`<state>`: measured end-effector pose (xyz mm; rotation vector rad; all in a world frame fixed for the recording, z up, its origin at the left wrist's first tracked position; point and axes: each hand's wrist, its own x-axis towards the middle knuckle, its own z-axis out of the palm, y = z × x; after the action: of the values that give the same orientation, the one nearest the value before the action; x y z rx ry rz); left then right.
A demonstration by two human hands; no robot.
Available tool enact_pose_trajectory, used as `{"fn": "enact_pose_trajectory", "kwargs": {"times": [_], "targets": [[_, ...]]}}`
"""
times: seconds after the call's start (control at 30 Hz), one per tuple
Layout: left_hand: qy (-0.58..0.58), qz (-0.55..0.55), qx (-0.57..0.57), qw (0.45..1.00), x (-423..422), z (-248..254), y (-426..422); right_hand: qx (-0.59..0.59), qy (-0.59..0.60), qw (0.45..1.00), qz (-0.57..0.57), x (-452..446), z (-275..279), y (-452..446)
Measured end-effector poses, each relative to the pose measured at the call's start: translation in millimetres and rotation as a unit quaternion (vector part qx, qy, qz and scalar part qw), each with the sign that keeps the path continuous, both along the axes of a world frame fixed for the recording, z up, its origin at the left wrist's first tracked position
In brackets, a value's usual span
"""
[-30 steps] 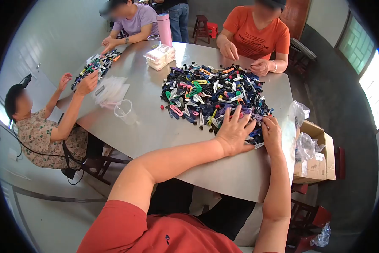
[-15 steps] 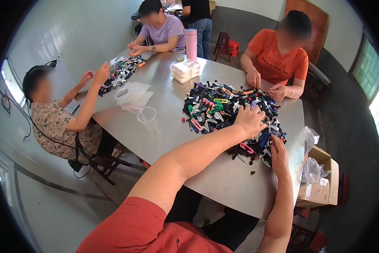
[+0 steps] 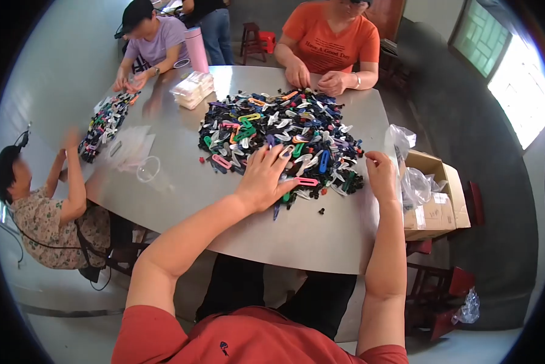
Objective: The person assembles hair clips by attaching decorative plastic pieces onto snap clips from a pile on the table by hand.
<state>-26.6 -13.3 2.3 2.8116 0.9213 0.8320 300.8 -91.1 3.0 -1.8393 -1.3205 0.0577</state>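
A wide heap of mixed hair clips [image 3: 284, 130], black, white, green, pink and blue, lies on the metal table [image 3: 181, 206]. My left hand [image 3: 265, 179] rests on the heap's near left edge with its fingers spread. Beside its thumb is a pink clip [image 3: 307, 181]. To the right of the heap, apart from it, my right hand [image 3: 380, 173] is raised over the table's right side. Its fingers are bent, and whether they hold anything is too small to tell. A small black piece [image 3: 321, 211] lies in front of the heap.
Across the heap sits a person in orange [image 3: 339, 45]. Two people [image 3: 163, 42] [image 3: 48, 212] sit left by a smaller clip pile [image 3: 107, 124]. A pink bottle [image 3: 196, 50], stacked packets [image 3: 192, 90], plastic bags [image 3: 130, 148] and a clear lid [image 3: 148, 169] stand between. An open carton [image 3: 430, 206] is right.
My left hand has moved to the heap's near left edge. My right hand has drawn away from the heap to the right. The camera view has shifted.
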Motion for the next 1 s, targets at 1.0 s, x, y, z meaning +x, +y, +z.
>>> {"fn": "enact_pose_trajectory", "kwargs": {"times": [1.0], "targets": [[0.135,0.005,-0.042,0.990,-6.9,1.8,-30.3,-0.179,0.019,0.978,0.105,-36.0,21.6,-12.4]]}}
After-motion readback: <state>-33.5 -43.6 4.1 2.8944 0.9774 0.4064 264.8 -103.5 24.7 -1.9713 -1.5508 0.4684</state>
